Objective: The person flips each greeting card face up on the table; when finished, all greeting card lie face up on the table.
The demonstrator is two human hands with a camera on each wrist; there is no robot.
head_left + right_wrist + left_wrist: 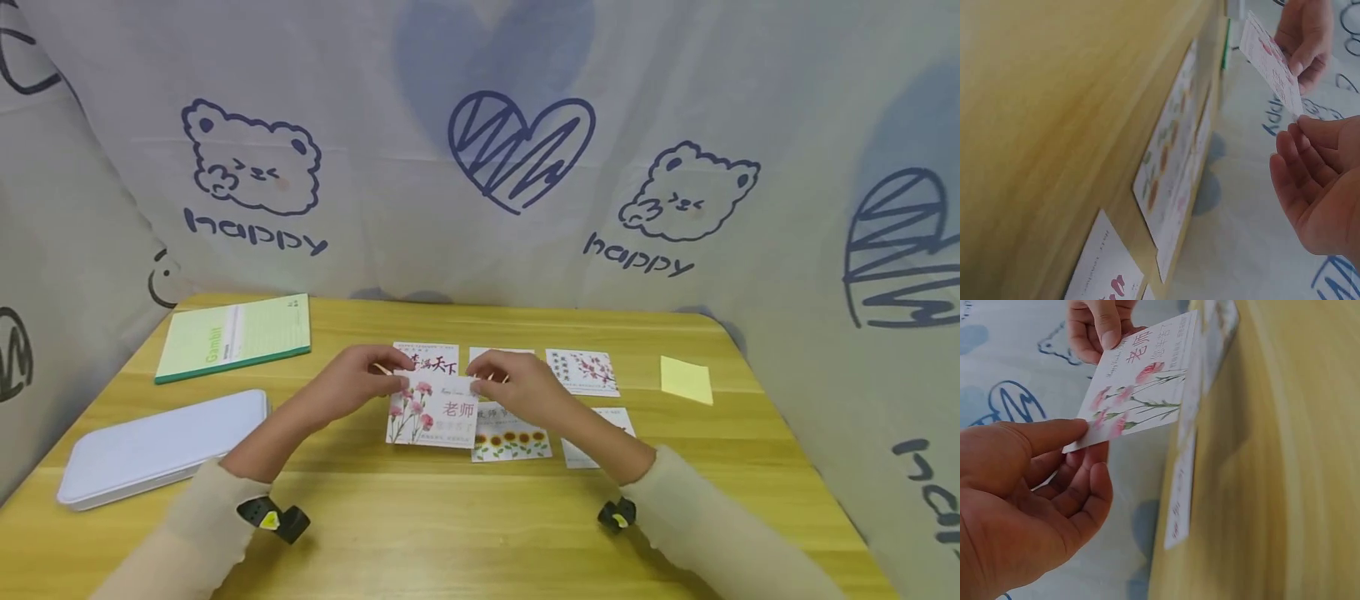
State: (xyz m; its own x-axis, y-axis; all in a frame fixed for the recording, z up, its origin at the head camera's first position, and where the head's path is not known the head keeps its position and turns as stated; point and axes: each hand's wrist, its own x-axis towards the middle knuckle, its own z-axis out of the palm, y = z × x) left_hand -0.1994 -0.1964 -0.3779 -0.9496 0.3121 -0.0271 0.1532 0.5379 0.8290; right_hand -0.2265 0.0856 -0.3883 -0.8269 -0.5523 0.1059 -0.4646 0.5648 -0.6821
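A white greeting card (431, 417) with pink carnations and red lettering is held above the table by both hands. My left hand (351, 385) pinches its upper left corner between thumb and fingers. At the upper right corner, my right hand (525, 385) pinches it the same way. In the left wrist view the card (1141, 378) is tilted, with its printed face showing. Behind it lies a card with red characters (437, 358), partly covered. Close by on the right lies a sunflower card (512, 442), its left edge overlapped by the held card.
More cards lie to the right: a blossom card (588, 372) and one (581, 450) partly hidden by the right forearm. A yellow sticky note (686, 380) is farther right. On the left are a green notebook (232, 337) and a white case (165, 446). A printed curtain (390, 167) hangs behind.
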